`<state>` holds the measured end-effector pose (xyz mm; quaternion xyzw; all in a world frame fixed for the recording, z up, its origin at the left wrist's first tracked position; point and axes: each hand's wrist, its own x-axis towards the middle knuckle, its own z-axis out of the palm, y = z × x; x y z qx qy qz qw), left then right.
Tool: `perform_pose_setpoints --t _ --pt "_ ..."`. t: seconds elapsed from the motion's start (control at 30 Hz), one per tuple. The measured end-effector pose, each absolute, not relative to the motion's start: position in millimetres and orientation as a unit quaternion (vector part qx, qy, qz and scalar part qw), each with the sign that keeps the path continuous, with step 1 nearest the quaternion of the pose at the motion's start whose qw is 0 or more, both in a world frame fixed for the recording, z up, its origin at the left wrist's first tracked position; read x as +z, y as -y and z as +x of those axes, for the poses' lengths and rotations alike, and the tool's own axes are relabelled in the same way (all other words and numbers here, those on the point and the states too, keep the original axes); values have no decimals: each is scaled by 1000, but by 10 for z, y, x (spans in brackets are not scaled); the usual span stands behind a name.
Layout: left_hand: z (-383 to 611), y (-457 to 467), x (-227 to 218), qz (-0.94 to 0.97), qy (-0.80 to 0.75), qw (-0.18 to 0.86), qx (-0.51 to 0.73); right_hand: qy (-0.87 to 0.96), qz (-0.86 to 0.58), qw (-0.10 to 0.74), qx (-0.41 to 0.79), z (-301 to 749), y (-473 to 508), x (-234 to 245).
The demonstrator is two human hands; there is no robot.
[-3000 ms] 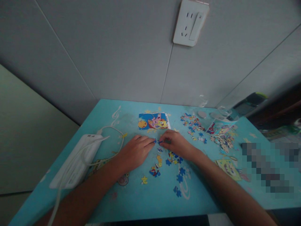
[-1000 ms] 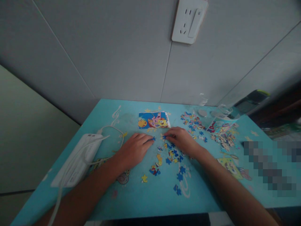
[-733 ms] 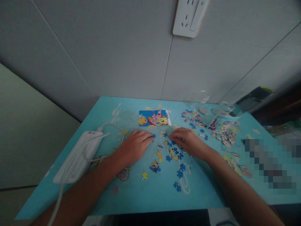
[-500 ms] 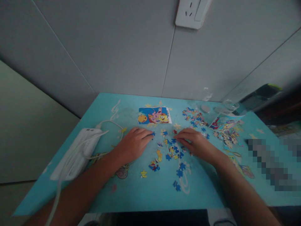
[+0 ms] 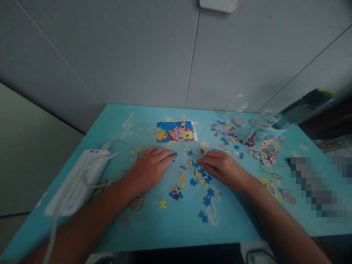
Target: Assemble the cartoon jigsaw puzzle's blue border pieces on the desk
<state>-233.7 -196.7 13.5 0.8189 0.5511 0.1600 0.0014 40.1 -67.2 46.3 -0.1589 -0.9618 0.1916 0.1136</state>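
My left hand (image 5: 152, 165) rests on the table with its fingers closed on a blue jigsaw piece (image 5: 175, 153) at the fingertips. Opposite it, my right hand (image 5: 221, 167) is pinched, and a blue piece shows at its fingertips, mostly covered by them. Between and below the hands lie loose blue and yellow pieces, among them a small red-and-blue cluster (image 5: 176, 193) and a yellow piece (image 5: 162, 203). Behind them lies a picture card (image 5: 176, 131) with cartoon figures on a blue ground.
A white power strip (image 5: 79, 179) with a cable lies beside my left forearm. More jigsaw pieces (image 5: 225, 132) are heaped at the back right, near a clear tub with a printed label (image 5: 261, 138). A pixelated dark object (image 5: 313, 187) lies at the right.
The view has tilted down and turned slightly right, so everything sits further left and mostly higher in it. Both hands stay almost in place among the pieces.
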Motion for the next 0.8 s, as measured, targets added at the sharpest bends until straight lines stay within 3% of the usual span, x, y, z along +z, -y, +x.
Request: perform_pose_setpoints --t 0.8 --pt "-2333 1976 138 817 -560 2 140 953 -222 99 183 333 744 353"
